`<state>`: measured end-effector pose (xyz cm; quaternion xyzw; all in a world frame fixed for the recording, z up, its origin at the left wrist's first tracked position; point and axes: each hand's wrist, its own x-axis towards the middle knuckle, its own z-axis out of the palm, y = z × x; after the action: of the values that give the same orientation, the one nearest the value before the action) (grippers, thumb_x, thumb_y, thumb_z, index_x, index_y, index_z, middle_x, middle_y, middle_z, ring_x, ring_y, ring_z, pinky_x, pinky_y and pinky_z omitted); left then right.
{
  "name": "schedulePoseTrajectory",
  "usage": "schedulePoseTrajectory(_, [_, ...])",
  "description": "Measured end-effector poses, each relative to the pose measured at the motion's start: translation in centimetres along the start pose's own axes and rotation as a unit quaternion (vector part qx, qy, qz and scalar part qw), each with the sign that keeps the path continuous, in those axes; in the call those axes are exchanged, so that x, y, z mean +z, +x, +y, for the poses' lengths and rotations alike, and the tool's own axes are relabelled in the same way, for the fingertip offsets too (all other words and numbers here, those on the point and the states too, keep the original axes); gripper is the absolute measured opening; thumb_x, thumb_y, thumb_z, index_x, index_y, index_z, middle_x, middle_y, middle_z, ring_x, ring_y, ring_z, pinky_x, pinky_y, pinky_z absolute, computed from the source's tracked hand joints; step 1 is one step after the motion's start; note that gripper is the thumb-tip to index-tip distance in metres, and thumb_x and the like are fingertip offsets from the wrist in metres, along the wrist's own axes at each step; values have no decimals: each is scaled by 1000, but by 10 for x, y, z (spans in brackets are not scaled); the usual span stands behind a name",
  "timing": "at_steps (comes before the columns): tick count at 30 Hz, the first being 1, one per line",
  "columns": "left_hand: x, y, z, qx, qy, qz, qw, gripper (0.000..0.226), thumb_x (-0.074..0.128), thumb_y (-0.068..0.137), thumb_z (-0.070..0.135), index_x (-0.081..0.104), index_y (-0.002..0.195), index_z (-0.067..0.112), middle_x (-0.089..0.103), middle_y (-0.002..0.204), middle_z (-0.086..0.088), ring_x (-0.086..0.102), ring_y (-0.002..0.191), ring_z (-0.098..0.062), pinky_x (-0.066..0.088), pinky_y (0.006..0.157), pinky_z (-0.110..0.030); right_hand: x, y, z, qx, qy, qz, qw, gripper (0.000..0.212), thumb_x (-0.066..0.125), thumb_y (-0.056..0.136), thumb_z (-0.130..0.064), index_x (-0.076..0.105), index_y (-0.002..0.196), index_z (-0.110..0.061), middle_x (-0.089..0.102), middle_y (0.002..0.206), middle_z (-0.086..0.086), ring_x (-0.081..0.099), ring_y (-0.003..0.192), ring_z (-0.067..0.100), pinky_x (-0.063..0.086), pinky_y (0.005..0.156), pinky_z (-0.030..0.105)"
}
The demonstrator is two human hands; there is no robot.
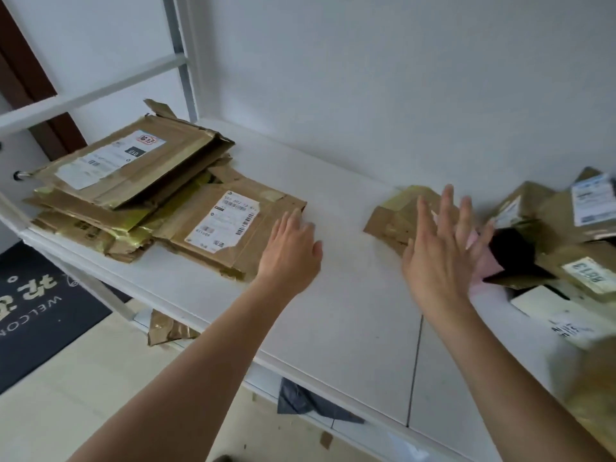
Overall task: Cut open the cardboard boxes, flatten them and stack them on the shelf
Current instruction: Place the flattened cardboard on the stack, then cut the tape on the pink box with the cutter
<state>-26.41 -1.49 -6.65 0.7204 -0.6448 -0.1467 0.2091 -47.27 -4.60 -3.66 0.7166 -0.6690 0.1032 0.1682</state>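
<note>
A stack of flattened cardboard boxes (133,191) with shipping labels lies at the left end of the white shelf (350,328). My left hand (290,251) lies flat against the right edge of the lowest flattened box, fingers straight. My right hand (443,248) hovers with spread fingers, holding nothing, in front of a small taped box (396,215). To the right, several more cardboard boxes (550,238) sit jumbled, one with a dark open end. Something pink (486,265) shows behind my right hand.
A white wall backs the shelf, with a white frame post at the left. Below, cardboard scraps (166,328) and a grey bag (306,401) lie on the floor. A dark welcome mat (36,295) covers the floor at the left.
</note>
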Motion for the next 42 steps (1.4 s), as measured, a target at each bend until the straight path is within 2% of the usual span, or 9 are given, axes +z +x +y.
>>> schedulePoseTrajectory(5, [35,-14,48,5,-56,-61,997,42,42,103,28,44,143,14,20,162,-8,22,147,-25,25,116,-38,0,-24,56,110,1,-3,994,74,64,89,-11,25,152,-13,41,147,24,43,130,37,11,116,60])
schedulePoseTrajectory(9, [56,-38,72,-2,-118,-73,990,41,43,103,30,48,142,18,31,158,-2,36,141,-20,34,109,-32,1,-44,88,106,52,-24,993,39,60,91,-3,53,130,-4,71,84,20,66,86,36,26,115,51])
schedulePoseTrajectory(15, [73,-77,95,-53,-223,-57,972,40,40,105,32,50,140,17,50,144,-3,47,131,-17,31,101,-19,-13,-92,118,55,342,50,937,15,63,91,0,57,77,-1,56,62,10,50,58,25,38,55,31])
schedulePoseTrajectory(18, [68,-97,106,-61,-310,-33,948,52,30,102,48,44,145,22,50,145,1,46,130,-11,35,103,-21,-26,-113,128,120,537,37,834,9,60,96,-8,66,90,-9,69,72,-8,60,67,0,41,62,8])
schedulePoseTrajectory(23, [48,-112,138,-26,-429,17,903,55,28,97,57,39,147,37,43,146,20,40,127,12,31,104,-14,-42,-150,142,310,826,-78,465,15,59,89,-23,69,100,-20,76,96,4,73,89,19,61,71,36])
schedulePoseTrajectory(26, [48,-114,161,-34,-409,-25,912,47,34,97,58,47,138,39,46,140,7,47,119,5,36,99,-22,-40,-179,157,395,826,-89,392,12,53,97,-9,64,101,-13,75,89,6,74,80,18,61,63,41])
schedulePoseTrajectory(33, [78,-128,203,-26,-341,-67,937,45,69,89,36,45,127,32,37,112,2,42,94,8,42,75,-15,-25,-228,192,477,699,-189,498,18,62,92,-1,59,89,16,56,70,30,55,61,23,59,57,30])
schedulePoseTrajectory(38, [91,-121,215,53,-269,-96,957,53,70,89,17,49,136,28,53,112,-14,57,98,-18,50,80,-22,-28,-240,243,256,292,-227,893,24,56,97,-24,66,82,-9,68,77,6,59,68,16,44,62,26])
schedulePoseTrajectory(42, [102,-118,222,55,-230,-175,956,54,70,89,10,53,137,25,54,119,-20,55,112,-28,48,94,-24,-42,-218,281,227,228,-8,947,13,57,95,-14,69,97,-17,66,75,2,59,65,18,38,49,25])
